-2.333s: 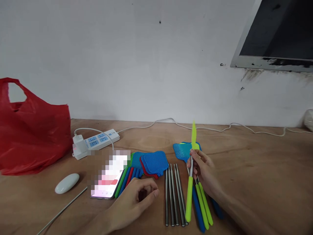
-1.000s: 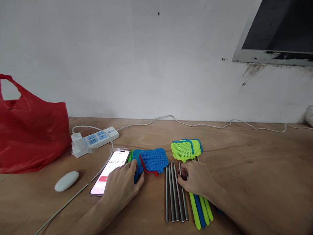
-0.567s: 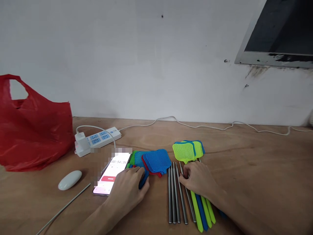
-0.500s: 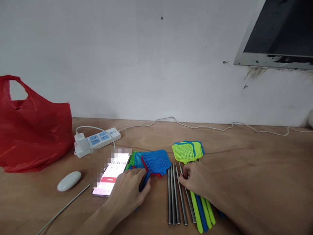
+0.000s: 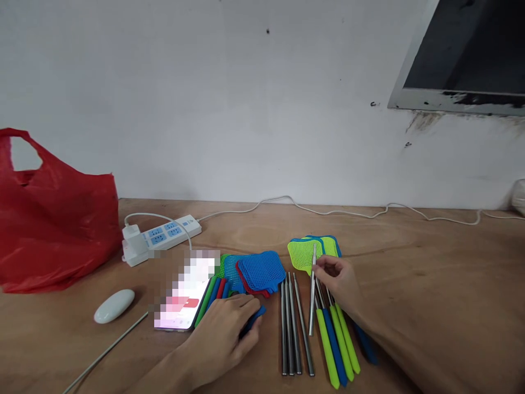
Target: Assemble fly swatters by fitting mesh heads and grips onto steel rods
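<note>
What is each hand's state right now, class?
Left hand: closed on a blue plastic handle, partly hidden.
Right hand: closed, pinching a slim silver metal rod.

Rods (image 5: 302, 323) are shiny smooth metal; swatter heads (image 5: 262, 272) look like matt plastic mesh; red bag (image 5: 61, 230) is crinkly plastic; table (image 5: 430, 284) is wood

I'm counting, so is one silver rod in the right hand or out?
In: the right hand pinches a silver rod, apart from the row of rods.
</note>
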